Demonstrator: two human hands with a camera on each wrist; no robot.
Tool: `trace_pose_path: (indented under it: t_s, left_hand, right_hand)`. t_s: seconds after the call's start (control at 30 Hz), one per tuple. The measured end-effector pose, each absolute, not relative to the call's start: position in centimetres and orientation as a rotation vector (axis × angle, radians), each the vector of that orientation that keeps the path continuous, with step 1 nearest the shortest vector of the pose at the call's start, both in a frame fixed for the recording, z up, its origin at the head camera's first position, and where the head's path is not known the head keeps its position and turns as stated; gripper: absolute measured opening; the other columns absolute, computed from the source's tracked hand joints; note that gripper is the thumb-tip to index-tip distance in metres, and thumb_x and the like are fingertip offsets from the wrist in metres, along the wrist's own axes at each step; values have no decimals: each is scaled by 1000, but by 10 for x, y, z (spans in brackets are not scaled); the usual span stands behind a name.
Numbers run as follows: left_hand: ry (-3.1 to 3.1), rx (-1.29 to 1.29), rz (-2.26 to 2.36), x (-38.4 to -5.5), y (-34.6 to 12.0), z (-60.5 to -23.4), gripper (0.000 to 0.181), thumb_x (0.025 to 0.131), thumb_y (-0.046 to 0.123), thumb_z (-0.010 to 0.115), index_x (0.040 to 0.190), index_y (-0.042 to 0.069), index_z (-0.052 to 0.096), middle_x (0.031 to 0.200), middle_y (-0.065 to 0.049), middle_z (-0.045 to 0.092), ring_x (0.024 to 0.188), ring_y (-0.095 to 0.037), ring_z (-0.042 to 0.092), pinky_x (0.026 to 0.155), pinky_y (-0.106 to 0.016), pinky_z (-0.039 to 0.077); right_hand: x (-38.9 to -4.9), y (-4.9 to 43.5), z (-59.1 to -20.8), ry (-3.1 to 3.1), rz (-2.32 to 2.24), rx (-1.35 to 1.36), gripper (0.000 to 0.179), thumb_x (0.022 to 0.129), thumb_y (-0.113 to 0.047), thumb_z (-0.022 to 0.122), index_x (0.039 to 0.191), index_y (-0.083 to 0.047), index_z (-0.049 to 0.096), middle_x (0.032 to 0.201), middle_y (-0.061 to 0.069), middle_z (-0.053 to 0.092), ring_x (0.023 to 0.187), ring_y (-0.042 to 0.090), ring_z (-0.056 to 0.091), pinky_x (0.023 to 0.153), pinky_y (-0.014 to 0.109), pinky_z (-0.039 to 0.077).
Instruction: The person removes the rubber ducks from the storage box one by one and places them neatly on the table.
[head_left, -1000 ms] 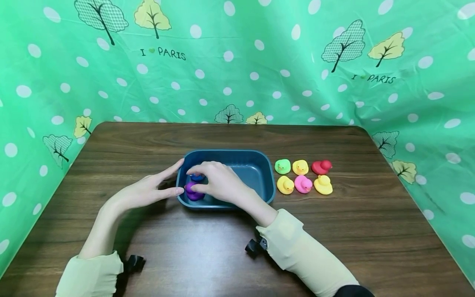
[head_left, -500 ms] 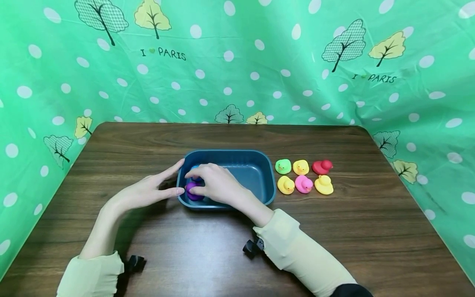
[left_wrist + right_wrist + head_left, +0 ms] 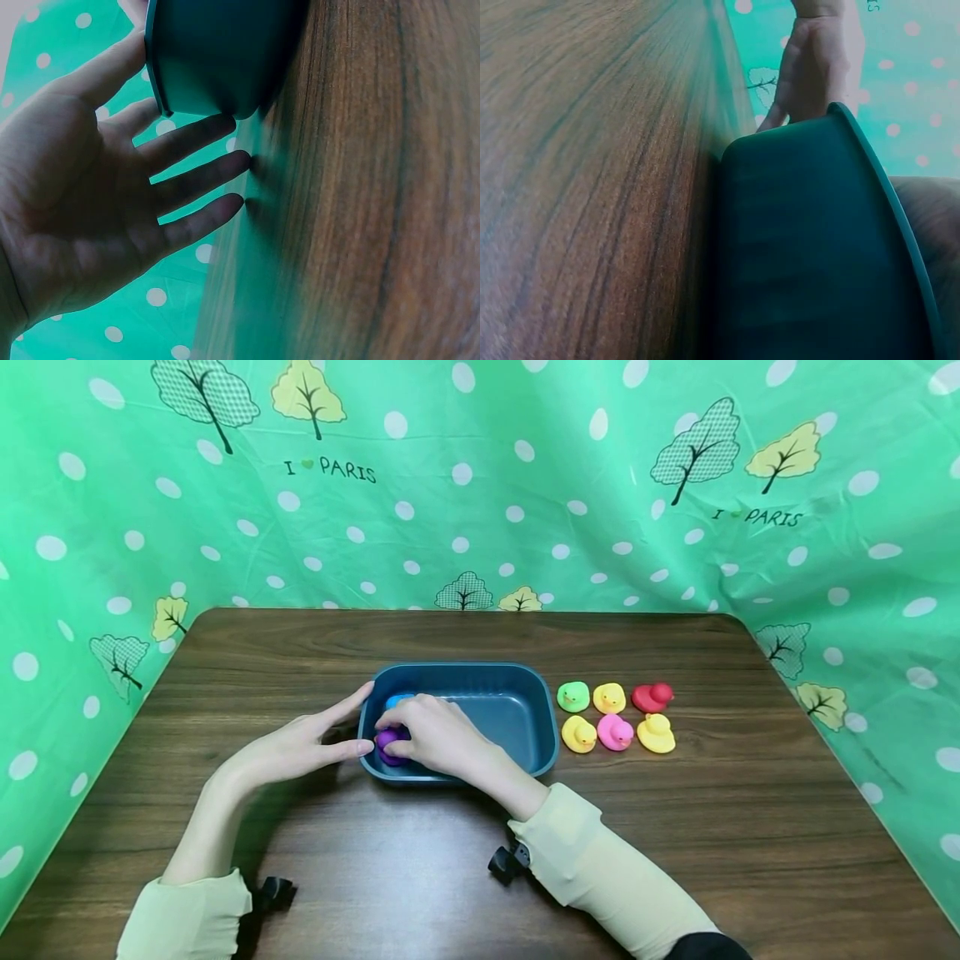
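In the head view a dark blue rectangular tray [image 3: 495,727] stands mid-table. A purple rubber duck [image 3: 390,748] lies in its left end, partly hidden by my right hand [image 3: 442,735], whose thumb and fingers pinch it. Behind it shows a bit of a bright blue toy [image 3: 399,700], mostly covered by that hand. My left hand [image 3: 300,747] touches the tray's left end with fingers spread and straight. The left wrist view shows this palm [image 3: 82,180] beside the tray wall [image 3: 217,60]. In the right wrist view the tray's side [image 3: 810,247] hides most of my right hand.
Right of the tray, two rows of rubber ducks sit on the wooden table [image 3: 750,827]: a green one [image 3: 573,697], a red one [image 3: 652,697], a pink one [image 3: 615,732] and several yellow ones [image 3: 656,734]. A green dotted cloth [image 3: 525,493] hangs behind.
My right hand's fingertips have shifted slightly towards me, off the blue toy and onto the purple duck. More of the blue toy's top shows. The left hand stays at the tray's end.
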State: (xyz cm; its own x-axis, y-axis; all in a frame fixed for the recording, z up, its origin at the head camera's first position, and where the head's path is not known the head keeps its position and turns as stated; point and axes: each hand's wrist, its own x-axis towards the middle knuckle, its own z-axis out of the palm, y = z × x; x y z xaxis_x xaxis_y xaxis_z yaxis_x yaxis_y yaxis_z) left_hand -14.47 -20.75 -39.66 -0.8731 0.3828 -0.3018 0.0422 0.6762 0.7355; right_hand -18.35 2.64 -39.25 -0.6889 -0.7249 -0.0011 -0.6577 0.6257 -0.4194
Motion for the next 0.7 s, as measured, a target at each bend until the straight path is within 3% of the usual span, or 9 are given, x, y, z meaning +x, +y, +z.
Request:
trace_pose_path:
  t_s: [0.43, 0.7]
  left_hand:
    - [2469, 335, 1049, -143, -208, -397, 79, 101, 57, 57, 161, 53, 5, 174, -2, 16, 160, -39, 21, 120, -71, 29]
    - [2464, 345, 1051, -145, -208, -398, 79, 101, 57, 56, 161, 53, 5, 174, -3, 16, 160, -39, 20, 121, -69, 29]
  right_hand:
    - [-180, 38, -381, 2668, -709, -1128, 28, 96, -32, 74, 122, -21, 77, 114, -4, 77, 95, 14, 63, 80, 26, 54]
    - [-179, 59, -370, 2723, -809, -1009, 32, 94, -31, 76, 124, -20, 77, 121, -2, 77, 111, 17, 67, 91, 34, 58]
